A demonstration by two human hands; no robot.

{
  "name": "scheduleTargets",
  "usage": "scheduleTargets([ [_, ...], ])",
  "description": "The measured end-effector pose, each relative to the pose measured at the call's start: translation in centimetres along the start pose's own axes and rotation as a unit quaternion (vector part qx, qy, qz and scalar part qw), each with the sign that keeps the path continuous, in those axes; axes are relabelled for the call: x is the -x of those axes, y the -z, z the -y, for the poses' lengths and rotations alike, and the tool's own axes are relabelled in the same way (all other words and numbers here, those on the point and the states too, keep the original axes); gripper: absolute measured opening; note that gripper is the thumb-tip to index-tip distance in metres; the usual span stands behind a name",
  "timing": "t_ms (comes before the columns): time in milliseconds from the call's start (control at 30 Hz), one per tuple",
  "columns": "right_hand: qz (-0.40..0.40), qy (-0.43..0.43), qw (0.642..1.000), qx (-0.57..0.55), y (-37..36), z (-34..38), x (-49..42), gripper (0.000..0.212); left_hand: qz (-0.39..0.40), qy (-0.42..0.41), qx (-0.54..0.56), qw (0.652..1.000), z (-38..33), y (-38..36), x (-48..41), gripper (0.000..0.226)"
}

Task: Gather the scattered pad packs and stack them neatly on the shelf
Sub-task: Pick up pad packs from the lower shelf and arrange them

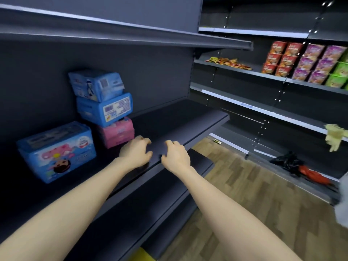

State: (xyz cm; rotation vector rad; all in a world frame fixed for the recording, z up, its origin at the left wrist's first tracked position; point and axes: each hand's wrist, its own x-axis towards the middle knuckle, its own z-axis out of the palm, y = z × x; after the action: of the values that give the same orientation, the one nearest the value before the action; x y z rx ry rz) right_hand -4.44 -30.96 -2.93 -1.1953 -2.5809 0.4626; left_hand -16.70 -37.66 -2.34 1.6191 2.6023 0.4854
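Observation:
On the dark shelf stands a stack of three pad packs: a pink pack at the bottom, a blue pack on it, and a light blue pack tilted on top. A larger blue pack with a cartoon face stands alone to the left of the stack. My left hand hovers over the shelf just right of the pink pack, fingers loosely curled, holding nothing. My right hand is over the shelf's front edge, fingers also loosely curled and empty.
Another dark shelf hangs overhead and a lower shelf juts out below. To the right, shelves hold red, purple and green cup noodles and snack packets. A yellow glove hangs at the right. Black and red items lie by the wooden floor.

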Motion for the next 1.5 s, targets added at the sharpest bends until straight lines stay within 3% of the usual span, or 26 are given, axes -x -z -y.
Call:
scheduleTargets([
  [200,-0.021,0.046,0.998,-0.022,0.5,2.9,-2.3,0.05,-0.048,0.032,0.021,0.998,1.8,2.4,-0.9,0.043],
  [400,-0.062,0.089,0.992,-0.072,0.9,6.8,-4.9,0.048,-0.168,0.053,0.046,0.983,3.3,6.3,-1.1,0.03],
  [567,-0.103,0.117,0.98,-0.126,0.9,9.9,-7.0,0.039,-0.246,0.082,0.067,0.963,5.8,8.7,-0.9,0.038],
  [900,-0.089,0.104,0.975,-0.174,-0.9,13.0,-8.7,0.054,-0.249,0.127,0.096,0.955,9.8,9.1,-1.7,0.062],
  [1200,-0.149,0.164,0.936,-0.273,-0.4,13.5,-12.2,0.055,-0.3,0.144,0.13,0.934,8.6,9.4,-4.6,0.087],
  [1367,-0.088,0.217,0.906,-0.351,1.2,13.6,-14.5,0.064,-0.317,0.183,0.131,0.921,7.9,9.3,-6.1,0.099],
  [1500,-0.049,0.226,0.892,-0.388,1.0,14.1,-16.3,0.068,-0.337,0.191,0.157,0.908,7.5,8.9,-6.8,0.092],
])
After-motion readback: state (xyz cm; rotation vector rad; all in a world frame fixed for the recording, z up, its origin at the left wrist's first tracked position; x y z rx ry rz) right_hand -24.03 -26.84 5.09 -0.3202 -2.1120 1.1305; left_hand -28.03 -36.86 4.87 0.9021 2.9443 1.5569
